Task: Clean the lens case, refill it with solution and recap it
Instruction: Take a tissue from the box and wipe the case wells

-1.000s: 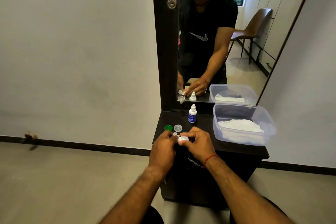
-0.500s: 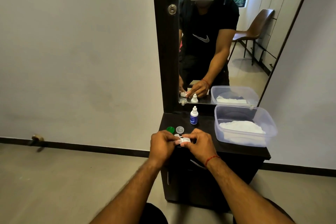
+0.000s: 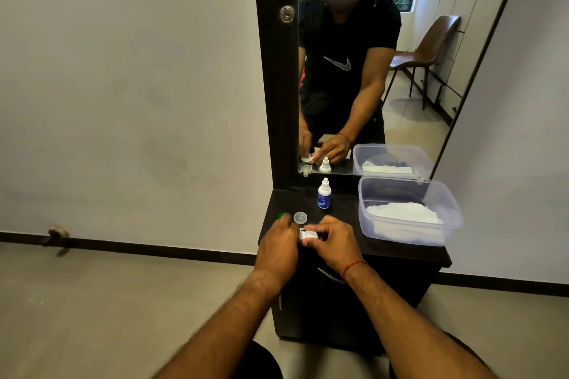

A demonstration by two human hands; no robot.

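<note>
A small white lens case [image 3: 308, 235] is pinched between my left hand [image 3: 278, 248] and my right hand [image 3: 331, 241] above the front of a dark cabinet top [image 3: 385, 248]; most of the case is hidden by my fingers. Two loose caps lie just beyond my left hand: a green cap [image 3: 283, 215], partly covered by my knuckles, and a clear cap [image 3: 300, 217]. A small white solution bottle [image 3: 324, 194] with a blue label stands upright farther back, capped.
A clear plastic tub [image 3: 409, 209] holding white cloth or tissue sits on the right half of the cabinet top. A tall mirror [image 3: 369, 64] rises behind, reflecting me and a brown chair. Bare floor lies to the left.
Both hands stay on the lens case with only small finger shifts. My head camera has tilted slightly, so the scene sits a little lower and to the right.
</note>
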